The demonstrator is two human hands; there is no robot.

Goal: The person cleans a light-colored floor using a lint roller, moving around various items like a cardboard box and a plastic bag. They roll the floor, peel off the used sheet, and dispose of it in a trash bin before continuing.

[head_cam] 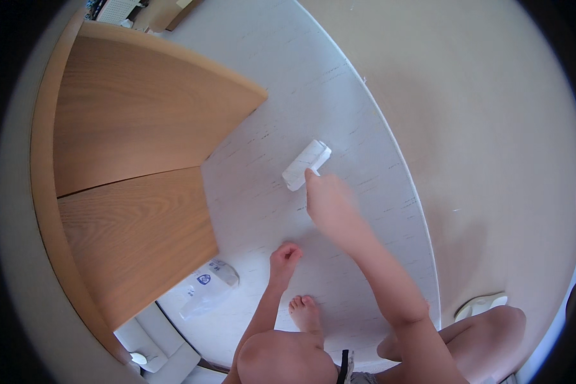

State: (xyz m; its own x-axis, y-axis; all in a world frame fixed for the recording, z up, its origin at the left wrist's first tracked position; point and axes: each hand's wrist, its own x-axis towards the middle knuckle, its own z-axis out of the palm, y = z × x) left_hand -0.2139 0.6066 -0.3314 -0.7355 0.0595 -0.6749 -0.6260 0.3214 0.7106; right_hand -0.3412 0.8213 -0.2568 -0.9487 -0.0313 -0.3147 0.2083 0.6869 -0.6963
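Note:
A white roller (306, 165), which looks like a lint roller with a paper surface, lies across the light grey mat (249, 192) in front of me. My right hand (329, 199) is at its lower right side with the fingers closed around its handle, most of which the hand hides. Lower and to the left, my left hand (285, 259) hovers with curled fingers over the mat, near my bare foot (305, 309), and nothing shows in it.
Wooden furniture (139, 115) with a raised edge stands at left. Beside its lower corner lies a clear plastic bag (211, 288) with blue print. A pale slipper (482, 305) rests on the beige floor (489, 144) at right. A cardboard box (173, 14) is at top left.

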